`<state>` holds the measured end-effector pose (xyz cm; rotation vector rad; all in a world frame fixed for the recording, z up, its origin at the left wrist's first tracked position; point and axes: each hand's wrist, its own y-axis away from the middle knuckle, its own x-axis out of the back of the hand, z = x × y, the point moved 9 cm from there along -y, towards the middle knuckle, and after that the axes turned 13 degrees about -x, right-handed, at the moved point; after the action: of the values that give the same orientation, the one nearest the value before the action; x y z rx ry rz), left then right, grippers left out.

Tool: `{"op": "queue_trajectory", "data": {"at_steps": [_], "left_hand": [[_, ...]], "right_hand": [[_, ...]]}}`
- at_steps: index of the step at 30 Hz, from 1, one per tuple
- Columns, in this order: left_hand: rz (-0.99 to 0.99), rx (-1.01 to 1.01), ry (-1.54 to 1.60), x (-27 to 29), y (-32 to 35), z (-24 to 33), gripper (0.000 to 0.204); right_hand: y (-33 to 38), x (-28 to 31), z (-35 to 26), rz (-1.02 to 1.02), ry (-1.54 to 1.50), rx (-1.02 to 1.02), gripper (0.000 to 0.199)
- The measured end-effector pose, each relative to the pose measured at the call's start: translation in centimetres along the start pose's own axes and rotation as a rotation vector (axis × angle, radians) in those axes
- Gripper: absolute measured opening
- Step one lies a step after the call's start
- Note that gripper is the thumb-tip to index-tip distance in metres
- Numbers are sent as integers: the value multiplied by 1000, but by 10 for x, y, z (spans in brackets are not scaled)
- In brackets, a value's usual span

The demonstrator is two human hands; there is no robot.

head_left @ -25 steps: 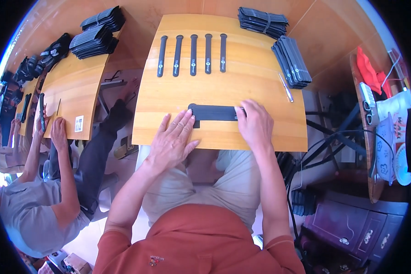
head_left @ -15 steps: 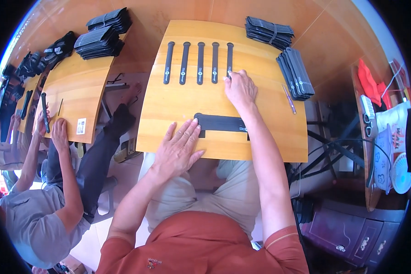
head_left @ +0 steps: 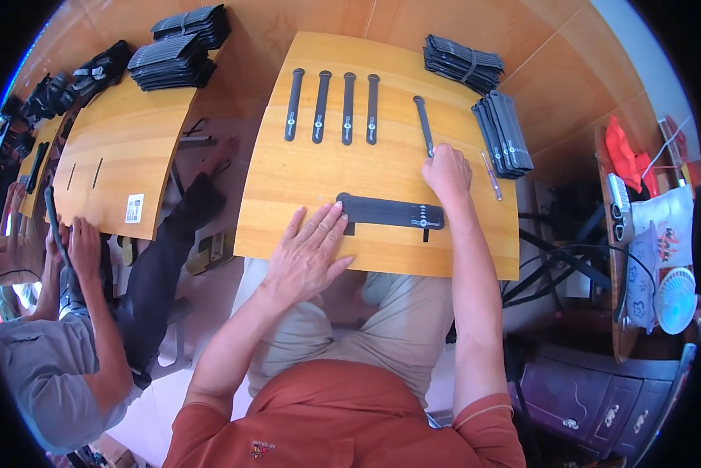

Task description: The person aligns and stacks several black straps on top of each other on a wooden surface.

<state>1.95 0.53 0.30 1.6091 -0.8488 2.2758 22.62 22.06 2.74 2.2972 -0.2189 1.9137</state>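
The left hand [head_left: 308,251] lies flat, thumb spread, touching the left end of the overlapped dark strips [head_left: 389,211] on the table [head_left: 276,191]; beyond, the right hand [head_left: 448,171] pinches a single strip [head_left: 423,121], probably light and bendy, best gripped by its ends

1. Left hand [head_left: 310,253]: palm down across the near edge of the table [head_left: 304,171], fingers extended, thumb spread aside.
2. Left forearm [head_left: 237,335]: slants forward and inward to the table's near edge.
3. Right hand [head_left: 448,171]: over the table's right half, fingers curled in a closed grasp.
4. Right forearm [head_left: 477,296]: crosses the table's near edge.
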Motion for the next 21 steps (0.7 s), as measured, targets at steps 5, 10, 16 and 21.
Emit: {"op": "queue_trajectory", "data": {"at_steps": [5, 10, 16, 21], "left_hand": [[41, -5, 24, 3, 3, -1, 61], [131, -8, 126, 9, 8, -3, 55], [433, 52, 280, 28, 25, 1, 58], [682, -40, 205, 84, 4, 54, 57]], "right_hand": [[9, 0, 17, 31, 134, 21, 23], [44, 41, 46, 302, -287, 236, 23], [149, 112, 32, 57, -706, 442, 18], [237, 145, 3, -175, -822, 765, 16]]}}
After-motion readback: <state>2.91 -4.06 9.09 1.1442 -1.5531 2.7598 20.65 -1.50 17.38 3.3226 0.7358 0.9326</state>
